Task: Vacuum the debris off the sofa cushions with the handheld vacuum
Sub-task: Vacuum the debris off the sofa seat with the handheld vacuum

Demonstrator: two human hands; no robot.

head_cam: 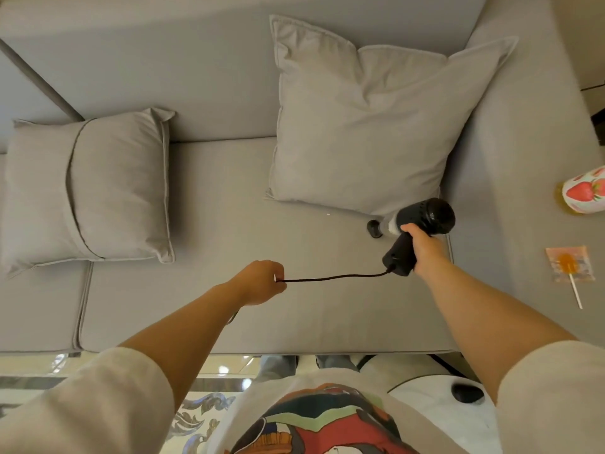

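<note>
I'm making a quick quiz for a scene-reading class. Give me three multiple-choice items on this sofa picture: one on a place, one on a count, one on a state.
1. Where is the vacuum's nozzle?
A. on the floor
B. on the seat cushion by the large pillow's corner
C. on the armrest

2. How many loose pillows lie on the sofa?
A. one
B. two
C. four

3. What is the left hand doing?
A. pinching the cord
B. resting flat
C. lifting a pillow

Answers: B, the handheld vacuum in the right hand points at the seat cushion beside the large pillow; B, that one plus the smaller pillow; A, the left hand grips the cord.
</note>
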